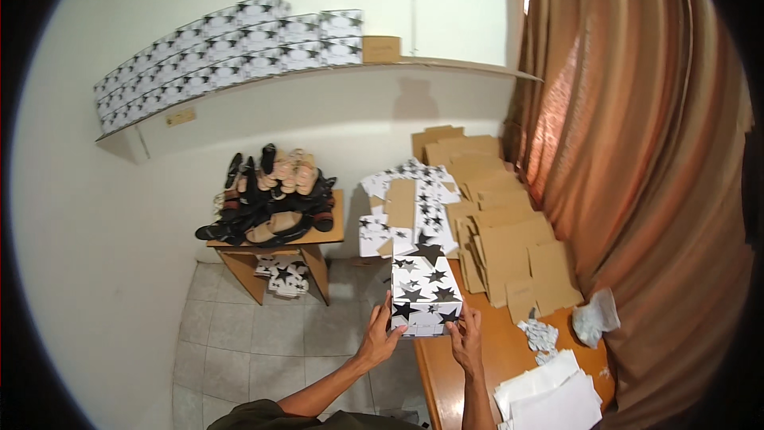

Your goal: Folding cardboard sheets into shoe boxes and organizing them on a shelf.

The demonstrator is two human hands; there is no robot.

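A white cardboard box (418, 275) printed with black and grey stars is held up in front of me, over the near left edge of the wooden table. My left hand (382, 338) grips its left side, thumb on the near face. On the opposite side my right hand (467, 341) is closed around the near right corner, thumb also in front. The box looks closed on top; what it may contain is hidden. Just beyond it lie flat star-printed box blanks (434, 191), with a plain brown cardboard piece (400, 203) on them.
Stacked brown cardboard sheets (509, 231) cover the table's far right. Nearer are crumpled paper (541, 336), a plastic bag (594, 318) and white sheets (549, 398). Sandals (278, 199) crowd a small table at left. A wall shelf (469, 69) carries several star-printed boxes. Brown curtains (637, 151) hang at right.
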